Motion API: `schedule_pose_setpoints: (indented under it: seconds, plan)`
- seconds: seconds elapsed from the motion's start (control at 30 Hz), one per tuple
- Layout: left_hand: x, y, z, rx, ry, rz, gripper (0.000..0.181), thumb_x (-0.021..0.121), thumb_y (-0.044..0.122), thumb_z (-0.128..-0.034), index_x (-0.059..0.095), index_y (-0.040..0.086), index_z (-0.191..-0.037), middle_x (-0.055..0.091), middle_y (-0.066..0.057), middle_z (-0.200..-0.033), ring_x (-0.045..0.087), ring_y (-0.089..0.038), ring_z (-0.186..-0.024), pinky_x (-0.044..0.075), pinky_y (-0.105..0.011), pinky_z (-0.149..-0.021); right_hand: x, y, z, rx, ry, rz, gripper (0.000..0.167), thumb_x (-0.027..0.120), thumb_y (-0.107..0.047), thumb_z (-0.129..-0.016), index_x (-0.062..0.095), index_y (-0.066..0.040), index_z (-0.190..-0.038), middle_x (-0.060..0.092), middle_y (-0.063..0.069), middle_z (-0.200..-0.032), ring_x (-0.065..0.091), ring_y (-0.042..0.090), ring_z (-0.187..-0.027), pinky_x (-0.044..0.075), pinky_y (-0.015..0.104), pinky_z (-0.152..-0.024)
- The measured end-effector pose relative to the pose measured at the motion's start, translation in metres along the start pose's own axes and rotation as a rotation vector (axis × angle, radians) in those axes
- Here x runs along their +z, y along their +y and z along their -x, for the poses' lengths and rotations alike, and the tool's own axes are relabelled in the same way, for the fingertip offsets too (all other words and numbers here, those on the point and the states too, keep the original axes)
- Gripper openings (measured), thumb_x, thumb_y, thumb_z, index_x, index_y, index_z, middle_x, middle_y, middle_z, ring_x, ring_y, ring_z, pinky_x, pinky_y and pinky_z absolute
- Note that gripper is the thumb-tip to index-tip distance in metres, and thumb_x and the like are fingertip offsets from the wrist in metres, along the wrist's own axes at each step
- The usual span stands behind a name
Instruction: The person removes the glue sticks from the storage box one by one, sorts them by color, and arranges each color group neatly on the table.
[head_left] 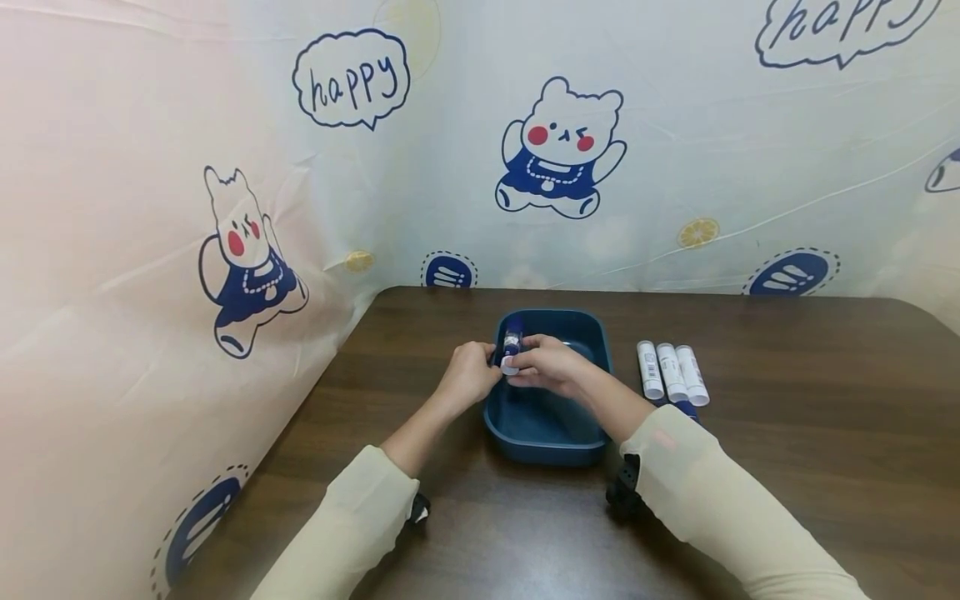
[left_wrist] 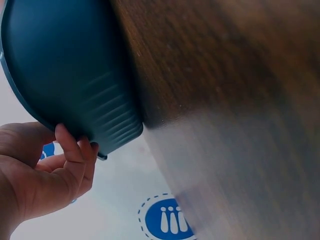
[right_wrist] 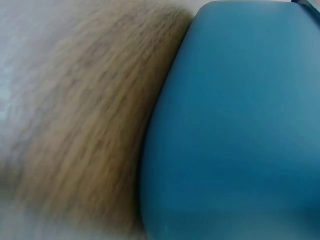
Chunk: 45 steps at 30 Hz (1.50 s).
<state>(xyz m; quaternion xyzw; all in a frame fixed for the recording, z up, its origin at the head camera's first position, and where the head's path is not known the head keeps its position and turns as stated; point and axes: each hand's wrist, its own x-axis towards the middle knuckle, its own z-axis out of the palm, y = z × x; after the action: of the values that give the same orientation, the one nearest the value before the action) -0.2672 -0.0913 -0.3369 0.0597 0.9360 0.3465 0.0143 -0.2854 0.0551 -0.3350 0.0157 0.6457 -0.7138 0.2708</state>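
A dark blue basin [head_left: 551, 454] stands on the table. My left hand [head_left: 468, 375] grips its left rim; in the left wrist view the hand's [left_wrist: 55, 172] fingers curl over the rim beside the ribbed wall. Over the basin's left side, my right hand [head_left: 551, 364] holds a blue-and-white glue stick [head_left: 512, 342] between thumb and fingers, its white end towards me. The right wrist view shows only the basin's outer wall [right_wrist: 235, 125]; the right hand is out of it. Most of the basin's floor is visible, but the hands cover its left part.
Three white glue sticks [head_left: 671, 372] lie side by side on the table, right of the basin. A blue object [head_left: 686, 409] peeks out below them, partly behind the right sleeve [head_left: 720, 492]. A printed cloth [head_left: 450, 167] hangs behind the brown table [head_left: 825, 417].
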Motion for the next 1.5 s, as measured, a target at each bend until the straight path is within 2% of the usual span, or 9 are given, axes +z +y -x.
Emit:
schedule_pose_setpoints:
  seconds: [0.17,0.3,0.43,0.6,0.83,1.0,1.13,1.33,1.5]
  plan:
    - [0.000,0.001,0.001,-0.016,-0.011,0.019,0.039,0.058,0.004,-0.0883,0.054,-0.005,-0.126,0.062,-0.017,-0.107,0.060,-0.018,-0.069,0.049,-0.023,-0.058,-0.003,0.001,0.004,-0.007,-0.014,0.024,0.064,0.057,-0.004,-0.090,0.019,-0.003,-0.141,0.038,0.024,-0.130,0.057,0.029,-0.100,0.048,0.034,-0.083]
    - [0.000,0.001,0.002,-0.029,-0.021,0.038,0.040,0.057,0.004,-0.0888,0.052,-0.005,-0.127,0.061,-0.018,-0.111,0.061,-0.019,-0.069,0.050,-0.023,-0.060,-0.005,0.002,0.009,-0.022,-0.027,0.042,0.064,0.057,-0.005,-0.090,0.019,-0.004,-0.142,0.038,0.023,-0.131,0.056,0.032,-0.105,0.048,0.035,-0.084]
    - [-0.001,0.002,0.002,-0.013,-0.016,0.024,0.040,0.056,0.003,-0.0881,0.051,-0.006,-0.127,0.060,-0.019,-0.114,0.060,-0.018,-0.071,0.050,-0.022,-0.059,-0.006,0.001,0.017,-0.044,-0.055,0.056,0.063,0.054,-0.005,-0.091,0.017,-0.004,-0.142,0.038,0.024,-0.130,0.052,0.036,-0.111,0.047,0.036,-0.085]
    - [-0.001,0.002,0.003,-0.013,-0.017,0.024,0.040,0.056,0.003,-0.0888,0.051,-0.006,-0.127,0.059,-0.019,-0.116,0.060,-0.019,-0.074,0.050,-0.023,-0.061,-0.008,-0.001,0.030,-0.067,-0.094,0.083,0.065,0.052,-0.003,-0.092,0.014,-0.003,-0.144,0.038,0.026,-0.130,0.051,0.038,-0.112,0.047,0.037,-0.085]
    - [-0.001,0.003,0.005,-0.050,-0.025,0.046,0.041,0.055,0.005,-0.0904,0.049,-0.004,-0.130,0.055,-0.019,-0.123,0.061,-0.022,-0.080,0.052,-0.029,-0.071,-0.012,-0.001,0.045,-0.089,-0.121,0.116,0.065,0.053,-0.004,-0.092,0.014,-0.003,-0.143,0.041,0.027,-0.126,0.056,0.034,-0.104,0.047,0.038,-0.085]
    - [0.000,0.004,0.005,-0.040,-0.009,0.032,0.041,0.055,0.004,-0.0900,0.050,-0.004,-0.129,0.055,-0.019,-0.123,0.061,-0.022,-0.081,0.052,-0.032,-0.073,-0.018,0.000,0.055,-0.100,-0.124,0.120,0.065,0.054,-0.003,-0.091,0.015,-0.002,-0.143,0.042,0.028,-0.123,0.059,0.028,-0.096,0.048,0.038,-0.084]
    - [0.000,0.005,0.004,-0.041,-0.004,0.023,0.041,0.055,0.003,-0.0898,0.049,-0.005,-0.130,0.055,-0.019,-0.123,0.061,-0.021,-0.080,0.053,-0.030,-0.070,-0.027,0.003,0.065,-0.110,-0.137,0.141,0.066,0.052,-0.004,-0.091,0.013,-0.002,-0.144,0.046,0.026,-0.118,0.060,0.025,-0.092,0.048,0.038,-0.084]
    - [-0.001,0.005,0.005,-0.052,-0.015,0.026,0.042,0.054,0.002,-0.0899,0.048,-0.005,-0.131,0.058,-0.018,-0.115,0.059,-0.017,-0.066,0.049,-0.022,-0.058,-0.040,0.008,0.083,-0.129,-0.138,0.187,0.069,0.055,-0.006,-0.090,0.012,0.000,-0.143,0.051,0.019,-0.103,0.061,0.024,-0.088,0.049,0.037,-0.083]
    - [-0.001,0.004,0.005,-0.056,-0.017,0.036,0.042,0.053,0.002,-0.0901,0.047,-0.004,-0.131,0.058,-0.018,-0.112,0.057,-0.016,-0.060,0.047,-0.020,-0.054,-0.047,0.010,0.099,-0.138,-0.117,0.187,0.071,0.058,-0.006,-0.089,0.011,-0.001,-0.143,0.051,0.016,-0.098,0.061,0.024,-0.087,0.049,0.036,-0.083]
